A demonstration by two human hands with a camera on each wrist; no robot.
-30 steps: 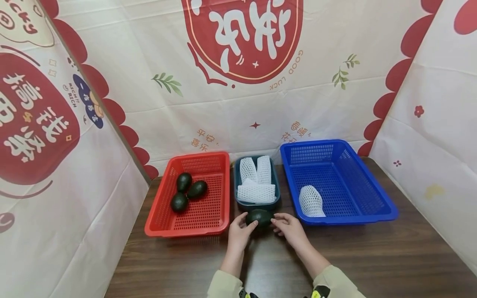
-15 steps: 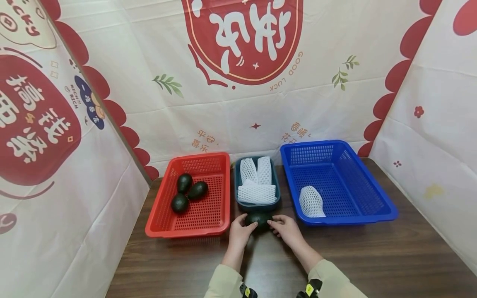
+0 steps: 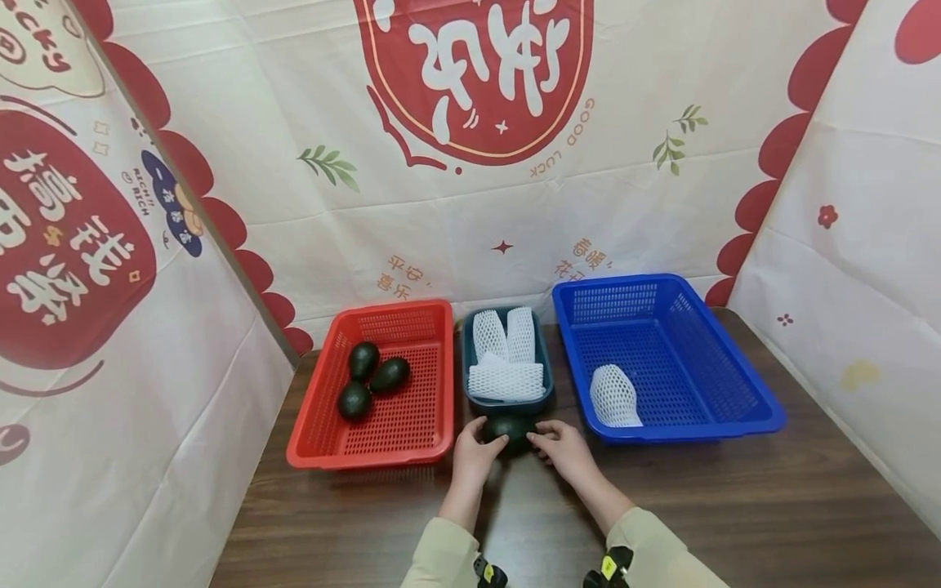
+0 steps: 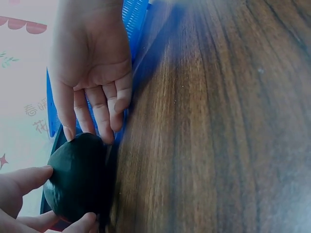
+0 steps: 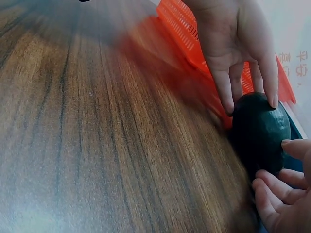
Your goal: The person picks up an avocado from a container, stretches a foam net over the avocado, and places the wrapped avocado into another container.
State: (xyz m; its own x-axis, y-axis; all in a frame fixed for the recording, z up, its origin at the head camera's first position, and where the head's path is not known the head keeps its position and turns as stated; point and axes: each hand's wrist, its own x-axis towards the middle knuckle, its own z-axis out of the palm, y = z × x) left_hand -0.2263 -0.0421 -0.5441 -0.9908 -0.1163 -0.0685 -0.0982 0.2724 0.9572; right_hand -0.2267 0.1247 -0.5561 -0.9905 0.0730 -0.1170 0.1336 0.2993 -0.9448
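Both hands meet at a dark green avocado [image 3: 510, 433], just in front of the small teal tray [image 3: 510, 408]. At its left end, my left hand [image 3: 472, 459] grips it between thumb and fingers. My right hand [image 3: 569, 456] pinches the opposite end with its fingertips. Seen from the left wrist, the avocado [image 4: 77, 177] lies sideways between the two sets of fingers, close over the wooden table [image 4: 209, 116]. White foam net sleeves [image 3: 507, 381] fill the tray, some flat and one lying across the front.
To the left, a red basket [image 3: 443, 384] holds three bare avocados [image 3: 390, 375]. A blue basket [image 3: 706, 434] on the right contains one bulging, net-covered item [image 3: 615, 398] near its front left corner. Printed cloth [image 3: 470, 220] hangs behind the table and along both sides.
My right hand has shifted slightly left, its fingertips moving further onto the avocado's end. The avocado has turned or shifted a little between the hands. Baskets and tray stay put.
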